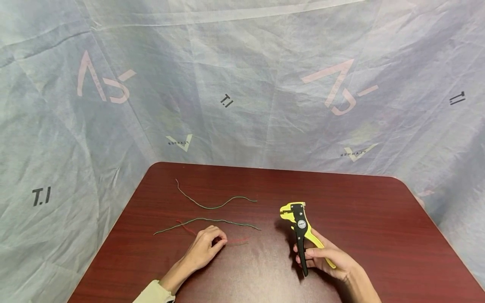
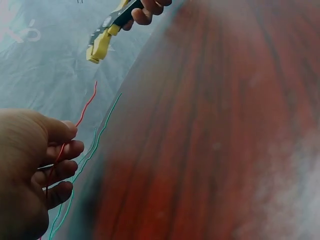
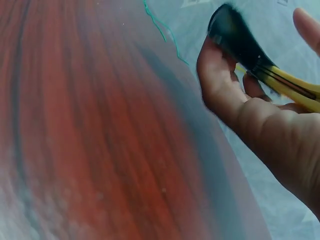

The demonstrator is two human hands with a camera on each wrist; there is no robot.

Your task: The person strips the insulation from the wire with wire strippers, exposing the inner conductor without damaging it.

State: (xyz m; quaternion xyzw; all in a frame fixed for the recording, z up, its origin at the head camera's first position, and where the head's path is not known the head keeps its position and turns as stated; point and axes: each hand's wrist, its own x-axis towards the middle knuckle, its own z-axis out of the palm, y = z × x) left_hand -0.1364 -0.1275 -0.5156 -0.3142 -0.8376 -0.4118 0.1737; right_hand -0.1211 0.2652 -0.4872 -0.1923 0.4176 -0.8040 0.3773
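Note:
My left hand (image 1: pixel 206 246) pinches a red wire (image 1: pixel 238 240) between thumb and fingers. In the left wrist view the red wire (image 2: pixel 89 102) runs across the curled fingers, and one end sticks up past the thumb. A yellow and black wire stripper (image 1: pixel 301 224) is in my right hand (image 1: pixel 329 256), its head pointing away and a little left, above the table. The fingers go round the handles, which stand apart. In the right wrist view a dark handle and yellow handle (image 3: pixel 290 85) show; the head is out of frame there.
Two green wires lie on the dark red wooden table (image 1: pixel 360 210): a wavy green wire (image 1: pixel 212 208) farther back and a nearer green wire (image 1: pixel 227 221) just beyond my left hand. A grey printed sheet (image 1: pixel 257 84) hangs behind the table and along its sides.

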